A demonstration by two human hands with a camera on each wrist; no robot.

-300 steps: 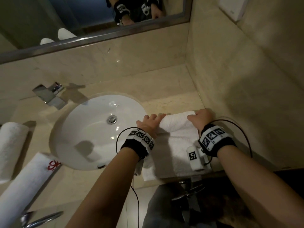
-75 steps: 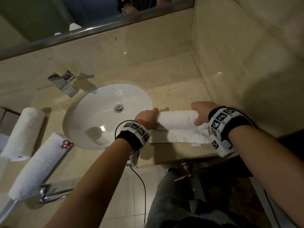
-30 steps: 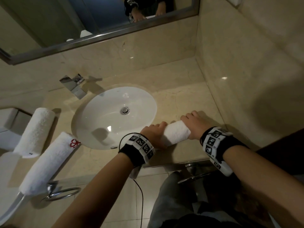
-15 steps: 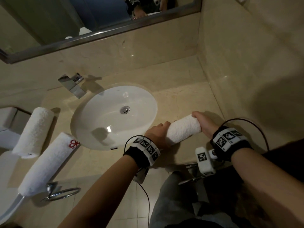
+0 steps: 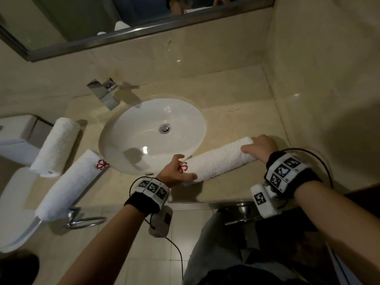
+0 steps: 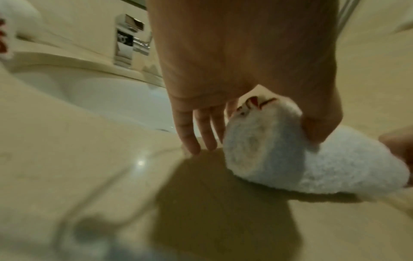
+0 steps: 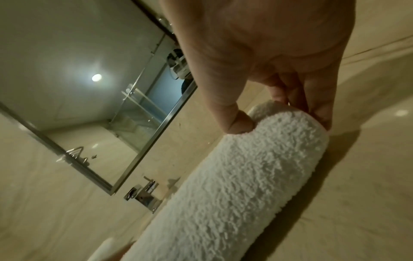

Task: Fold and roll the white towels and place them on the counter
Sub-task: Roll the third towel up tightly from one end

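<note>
A rolled white towel [image 5: 218, 161] with a red emblem at its near-left end lies slanted on the beige counter [image 5: 236, 112], right of the sink. My left hand [image 5: 174, 173] straddles the emblem end, thumb on the near side and fingers on the far side by the sink rim. In the left wrist view the thumb presses the towel [image 6: 312, 167] while the fingers [image 6: 190, 134] point down beside its end. My right hand [image 5: 261, 147] grips the far-right end. The right wrist view shows the thumb [image 7: 234, 121] dug into the towel [image 7: 223, 194] and the fingers curled behind its end.
The white sink [image 5: 144, 124] and a chrome faucet [image 5: 104, 92] take up the counter's middle. Two more rolled towels [image 5: 56, 147] [image 5: 70, 184] lie left of the sink. The tiled side wall [image 5: 329, 89] stands close on the right, and a mirror [image 5: 123, 13] is at the back. A towel ring [image 5: 86, 221] hangs below the counter's front edge.
The flat part of the towel has been rolled up into one full roll. In the last second the roll swung to a slant, its right end farther back, and the red emblem now shows.
</note>
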